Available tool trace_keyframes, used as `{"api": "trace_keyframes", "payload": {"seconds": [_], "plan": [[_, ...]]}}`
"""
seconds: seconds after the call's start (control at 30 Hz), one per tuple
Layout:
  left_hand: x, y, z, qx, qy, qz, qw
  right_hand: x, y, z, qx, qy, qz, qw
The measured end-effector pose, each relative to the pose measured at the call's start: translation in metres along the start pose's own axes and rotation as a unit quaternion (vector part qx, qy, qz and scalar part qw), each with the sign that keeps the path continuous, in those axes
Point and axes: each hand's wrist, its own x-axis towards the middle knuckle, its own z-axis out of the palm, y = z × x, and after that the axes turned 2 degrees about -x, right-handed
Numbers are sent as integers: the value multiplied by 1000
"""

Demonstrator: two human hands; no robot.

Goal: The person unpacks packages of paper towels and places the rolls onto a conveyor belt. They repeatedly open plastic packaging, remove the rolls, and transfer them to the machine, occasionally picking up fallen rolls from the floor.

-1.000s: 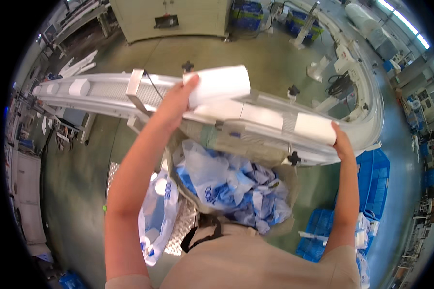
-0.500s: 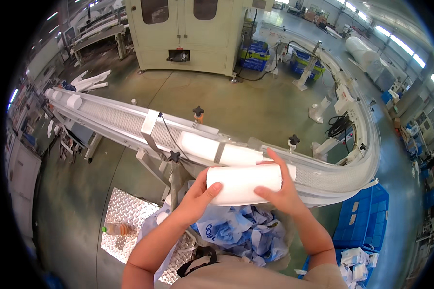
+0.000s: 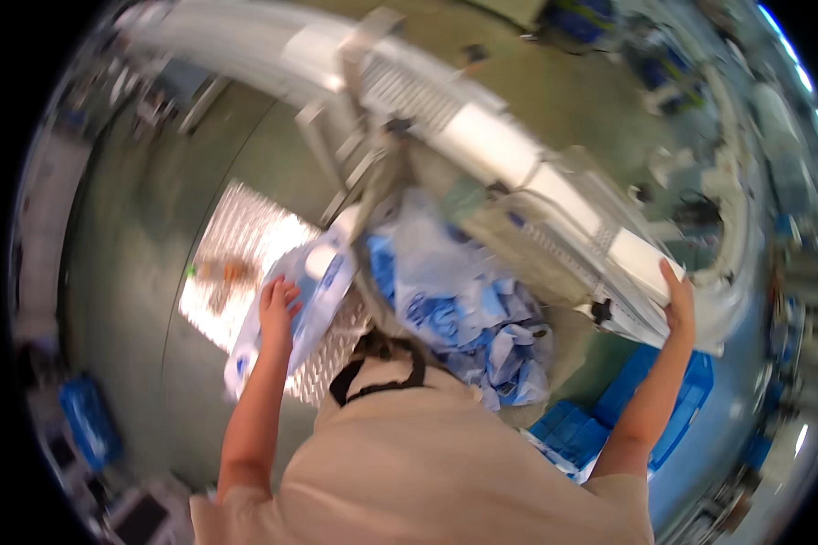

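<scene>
Grey-green concrete floor, blurred; checker plate at nine o'clock. Left hand lies open-fingered on blue-white plastic bag. Right hand at three o'clock grips white roll on curved conveyor; hands well apart.

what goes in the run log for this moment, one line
left hand: on blue-and-white plastic bag | right hand: on white roll pack at conveyor | view: motion-blurred

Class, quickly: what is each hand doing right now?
Left hand: resting on the blue-and-white plastic bag; grip cannot be told.
Right hand: on the white roll at the conveyor.
</scene>
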Motion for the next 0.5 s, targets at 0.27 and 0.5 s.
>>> {"api": "trace_keyframes", "payload": {"seconds": [0.27, 0.5], "plan": [[2, -157, -136, 434, 89, 116, 889, -86, -45, 228, -198, 142, -475, 845], [21, -151, -144, 665, 51, 91, 739, -174, 51, 554, -184, -442, -542, 690]]}}
